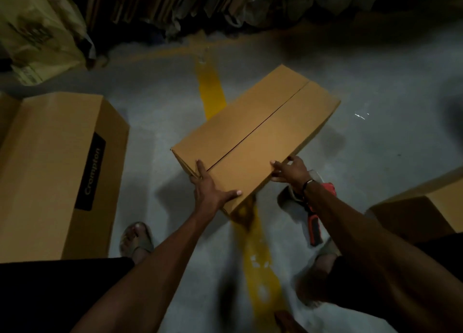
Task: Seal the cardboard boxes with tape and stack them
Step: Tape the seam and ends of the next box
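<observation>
boxes: 3 | middle box (pixel 255 135) | left hand (pixel 208 190), right hand (pixel 290 170): flat, pressing it

A long brown cardboard box (pixel 255 137) is set aslant at the middle of the grey concrete floor (pixel 375 87), across a yellow painted floor line (pixel 210 92). Its near end is held by both hands: the left hand (pixel 208 190) at the near left corner, the right hand (pixel 290 170) at the near right edge. A red and black tape dispenser (pixel 317 222) lies on the floor beneath the right forearm. A large brown cardboard box marked Crompton (pixel 55 167) stands well to the left; another brown cardboard box (pixel 421 207) is placed at the right edge. Flattened cardboard sheets (pixel 160 2) are ranged behind.
</observation>
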